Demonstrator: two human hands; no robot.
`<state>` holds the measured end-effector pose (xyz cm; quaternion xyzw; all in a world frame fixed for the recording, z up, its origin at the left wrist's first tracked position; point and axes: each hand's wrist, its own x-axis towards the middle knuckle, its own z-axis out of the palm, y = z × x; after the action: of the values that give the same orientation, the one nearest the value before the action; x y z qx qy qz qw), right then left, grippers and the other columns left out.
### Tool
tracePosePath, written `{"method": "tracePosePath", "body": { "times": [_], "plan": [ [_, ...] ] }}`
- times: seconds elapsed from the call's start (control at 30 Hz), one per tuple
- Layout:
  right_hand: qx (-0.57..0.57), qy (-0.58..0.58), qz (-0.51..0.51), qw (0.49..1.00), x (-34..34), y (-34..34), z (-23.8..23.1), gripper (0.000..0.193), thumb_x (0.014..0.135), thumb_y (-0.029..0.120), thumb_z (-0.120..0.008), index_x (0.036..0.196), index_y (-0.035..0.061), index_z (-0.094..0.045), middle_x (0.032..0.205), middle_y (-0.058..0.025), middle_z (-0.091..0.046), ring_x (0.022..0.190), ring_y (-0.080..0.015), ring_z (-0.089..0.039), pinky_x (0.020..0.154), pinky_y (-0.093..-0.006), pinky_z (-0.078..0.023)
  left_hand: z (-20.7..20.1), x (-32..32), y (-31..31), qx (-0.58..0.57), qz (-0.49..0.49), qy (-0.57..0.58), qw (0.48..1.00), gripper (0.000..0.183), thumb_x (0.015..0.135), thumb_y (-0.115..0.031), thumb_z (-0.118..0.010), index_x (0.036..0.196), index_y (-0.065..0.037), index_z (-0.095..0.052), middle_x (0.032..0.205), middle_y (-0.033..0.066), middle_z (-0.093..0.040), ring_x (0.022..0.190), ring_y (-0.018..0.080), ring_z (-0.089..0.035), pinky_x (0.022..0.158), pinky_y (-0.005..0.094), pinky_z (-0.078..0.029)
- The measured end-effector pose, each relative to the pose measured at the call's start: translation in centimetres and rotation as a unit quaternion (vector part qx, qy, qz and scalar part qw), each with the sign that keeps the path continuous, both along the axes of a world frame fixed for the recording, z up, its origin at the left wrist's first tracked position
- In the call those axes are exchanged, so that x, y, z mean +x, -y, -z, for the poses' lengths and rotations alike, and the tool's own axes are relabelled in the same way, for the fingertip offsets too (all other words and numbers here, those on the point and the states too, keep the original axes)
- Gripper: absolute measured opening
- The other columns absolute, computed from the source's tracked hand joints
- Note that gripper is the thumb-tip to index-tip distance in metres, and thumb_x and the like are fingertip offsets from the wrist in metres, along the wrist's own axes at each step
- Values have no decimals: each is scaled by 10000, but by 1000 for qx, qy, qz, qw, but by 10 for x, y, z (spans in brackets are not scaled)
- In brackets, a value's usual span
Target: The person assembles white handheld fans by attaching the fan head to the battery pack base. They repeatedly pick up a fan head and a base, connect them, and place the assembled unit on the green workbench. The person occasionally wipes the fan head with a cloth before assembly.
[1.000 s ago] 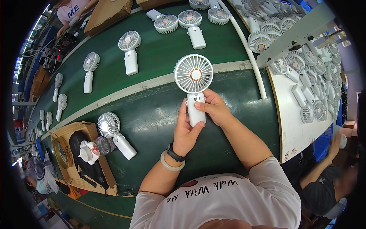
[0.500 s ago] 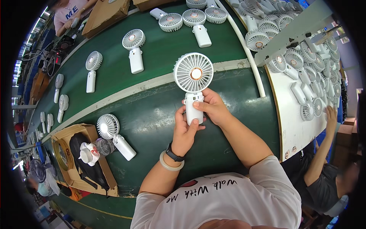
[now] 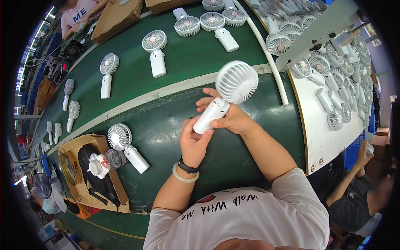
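Observation:
A white handheld fan (image 3: 212,114) is held between my two hands over the green tabletop. It leans to the right, its round slatted head (image 3: 237,81) upper right and the plain back of that head showing. My left hand (image 3: 194,143) is closed round the lower end of the handle, thumb along its near side. My right hand (image 3: 235,120) grips the upper handle just below the head, thumb in front and a few fingertips showing past the far side. Another white fan (image 3: 136,159) lies to the left, beside a cardboard tray (image 3: 121,196).
Several white fans (image 3: 158,62) lie on the green belt (image 3: 129,79) beyond a pale rail. A white pipe (image 3: 273,62) and a metal post (image 3: 316,39) stand at right, by a white board (image 3: 318,141) piled with fans. A co-worker (image 3: 354,204) sits at far right.
The held fan has turned over from its front to its back and tilted right. Fans on the belt have shifted slightly right. The co-worker's hand has come down from the board, holding something white.

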<state>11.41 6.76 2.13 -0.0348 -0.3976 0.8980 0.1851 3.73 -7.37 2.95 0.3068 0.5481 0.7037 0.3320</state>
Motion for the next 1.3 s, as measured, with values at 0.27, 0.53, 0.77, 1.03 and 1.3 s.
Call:
{"method": "tracePosePath", "body": {
  "times": [0.27, 0.53, 0.77, 1.03, 1.3],
  "plan": [
    [-83, -22, -8, 996, 1, 19, -12, 790, 713, 23, -746, 1358, 84, -293, 1218, -122, -515, 1067, -206, -554, 868, -329, -498, -35, -6, 4, -15, -149, -466, 872, 415, 684, 8, -747, 1082, -20, -634, 879, 59, -520, 782, 139, -502, 647, 260, -442],
    [-102, -13, 161, 982, 25, 30, -20, 506, 801, 76, -681, 1225, 80, -404, 1103, -82, -549, 1020, -183, -554, 873, -331, -464, -85, -7, -18, -114, 35, -378, 918, 369, 714, -34, -718, 1070, -6, -625, 880, 103, -551, 792, 202, -565, 695, 287, -474],
    [-148, 173, 451, 863, 130, 2, -37, 264, 903, 239, -571, 1113, 116, -469, 967, -15, -585, 842, -126, -599, 655, -248, -500, -29, -93, -108, -225, -106, -651, 717, 476, 794, -273, -643, 1116, 55, -517, 1108, 223, -529, 1112, 389, -442, 921, 448, -388],
    [-187, 145, 570, 787, 234, -72, -19, 346, 912, 220, -556, 1139, -32, -489, 1071, -134, -595, 996, -228, -595, 706, -228, -534, 4, -172, -153, -397, -188, -568, 696, 636, 773, -328, -652, 1219, 57, -413, 1059, 262, -549, 1004, 423, -508, 861, 478, -411],
    [-176, 114, 566, 797, 180, -67, -24, 500, 874, 21, -465, 1318, -94, -265, 1262, -265, -440, 1135, -296, -515, 934, -346, -475, -45, -65, -45, 56, 163, 438, 882, 419, 909, -185, -436, 1294, -25, -392, 1178, 164, -522, 998, 274, -548, 787, 363, -489]
  ]
}}
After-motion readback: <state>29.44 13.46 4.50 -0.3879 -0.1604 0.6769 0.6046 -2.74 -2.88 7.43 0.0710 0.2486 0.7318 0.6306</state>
